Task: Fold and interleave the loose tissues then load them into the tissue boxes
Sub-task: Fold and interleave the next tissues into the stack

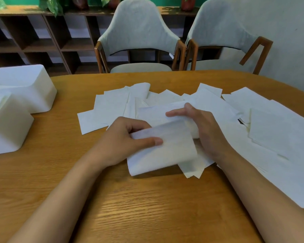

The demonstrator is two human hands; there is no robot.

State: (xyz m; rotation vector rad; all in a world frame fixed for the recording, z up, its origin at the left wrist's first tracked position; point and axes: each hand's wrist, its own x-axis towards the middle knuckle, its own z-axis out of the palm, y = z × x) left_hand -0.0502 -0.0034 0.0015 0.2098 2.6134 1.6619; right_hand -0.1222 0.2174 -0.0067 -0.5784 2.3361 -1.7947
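Observation:
A folded white tissue is held just above the wooden table in the middle of the view. My left hand pinches its left edge, thumb on top and fingers under it. My right hand holds its right end, thumb stretched over the upper fold and fingers hidden behind the paper. Several loose white tissues lie spread across the table behind and to the right of my hands. Two white tissue boxes stand at the left, one near and one farther back.
Two grey upholstered chairs with wooden arms stand at the table's far side. A dark wooden shelf unit with plants on top runs along the back wall. Bare tabletop lies in front of my forearms.

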